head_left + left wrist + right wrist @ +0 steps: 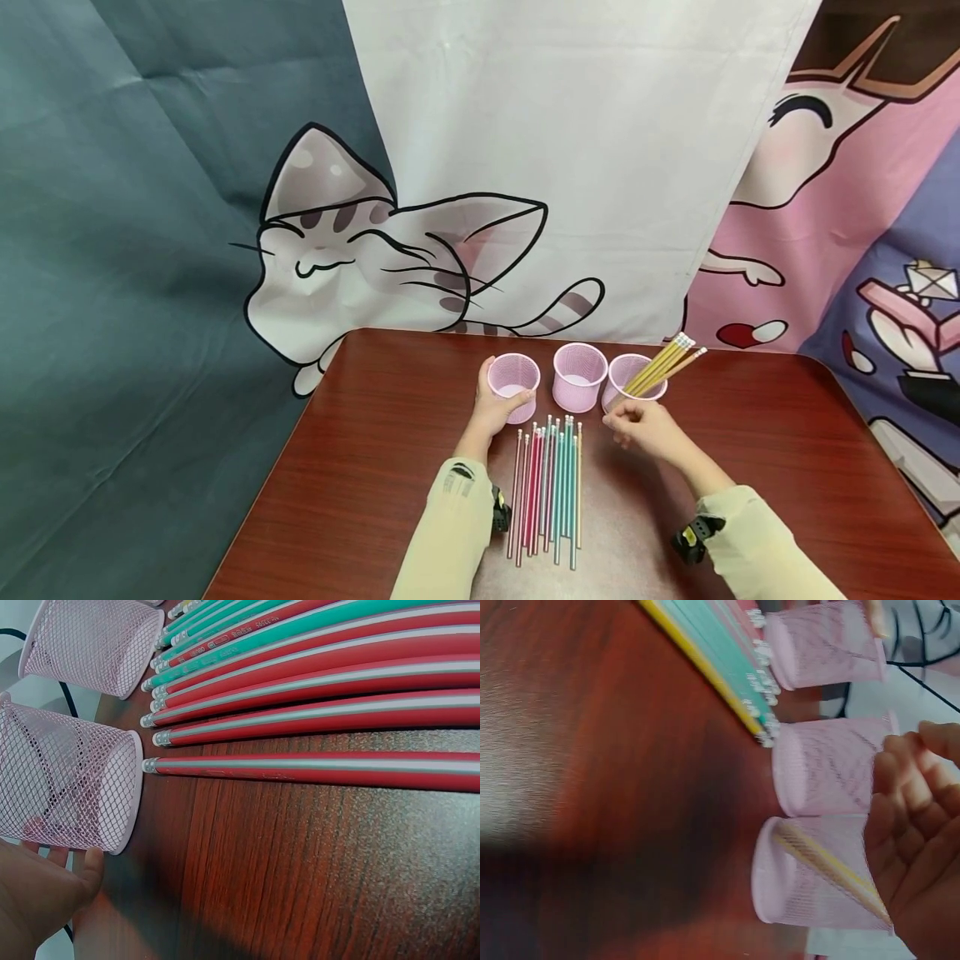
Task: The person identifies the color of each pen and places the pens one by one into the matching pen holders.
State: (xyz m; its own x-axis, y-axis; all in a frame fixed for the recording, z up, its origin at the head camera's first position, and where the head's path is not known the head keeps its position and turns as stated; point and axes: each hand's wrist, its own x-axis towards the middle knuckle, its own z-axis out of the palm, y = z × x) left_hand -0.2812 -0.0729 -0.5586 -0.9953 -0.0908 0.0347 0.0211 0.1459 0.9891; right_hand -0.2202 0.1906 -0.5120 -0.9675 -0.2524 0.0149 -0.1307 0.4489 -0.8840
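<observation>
My left hand (489,410) holds the leftmost pink mesh pencil cup (527,411) by its side, thumb across the front and fingers round the back. In the left wrist view, fingertips show through the mesh. My right hand (647,429) is just in front of the rightmost pink mesh cup (611,390), fingers loosely curled with nothing between them. Several yellow pencils (658,367) lean to the right in that cup, eraser ends up. Between the two stands the middle pink mesh cup (577,399), with no pencils in it.
In front of the cups, red pencils (527,500) and teal pencils (564,492) lie side by side, erasers toward the cups. One yellow pencil (580,508) borders the row on the right. The brown wooden table (375,467) meets a printed cloth backdrop (585,167) behind.
</observation>
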